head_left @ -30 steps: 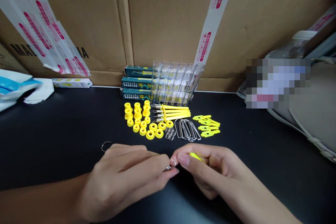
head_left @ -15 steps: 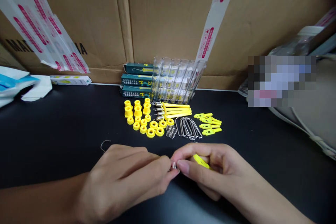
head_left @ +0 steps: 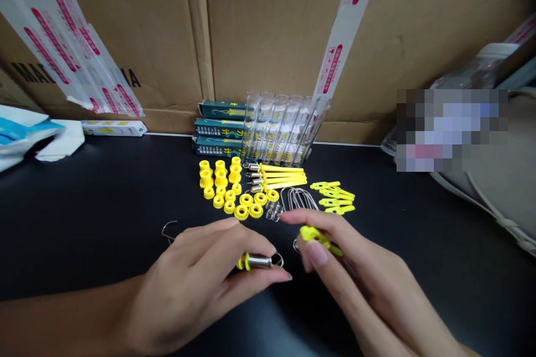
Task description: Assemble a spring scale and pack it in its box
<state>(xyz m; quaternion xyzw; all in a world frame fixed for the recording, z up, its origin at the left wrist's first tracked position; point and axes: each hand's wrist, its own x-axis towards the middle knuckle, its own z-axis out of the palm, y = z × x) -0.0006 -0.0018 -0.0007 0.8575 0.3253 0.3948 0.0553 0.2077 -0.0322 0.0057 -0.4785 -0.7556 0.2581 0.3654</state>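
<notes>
Left edge of the work: a bent wire hook (head_left: 168, 223) sticks out behind the left hand (head_left: 188, 284); whether it belongs to the held piece cannot be told. The left thumb and index finger pinch a spring-ended yellow piece (head_left: 259, 261) over the dark tabletop, in front of the yellow flanged bushings (head_left: 206, 179).

Change noted: half a second ago the fingertips of both hands met over the spring end; now they are apart, and the metal coil lies in plain view. The two held parts are thus seen as separate — no join between them.

Appearance: bright, tight coil, roughly level, yellow collar at its left, thin wire loop (head_left: 282, 260) open at its right tip.

Further right, a metal ring (head_left: 294, 245) shows at the right hand (head_left: 364, 262), partly hidden — hold on it unclear. The right thumb presses a yellow slotted tab (head_left: 312, 233) against the fingers; the index finger is stretched clear. Behind: bent wire frames (head_left: 299, 199), then matching spare tabs (head_left: 335, 201).
</notes>
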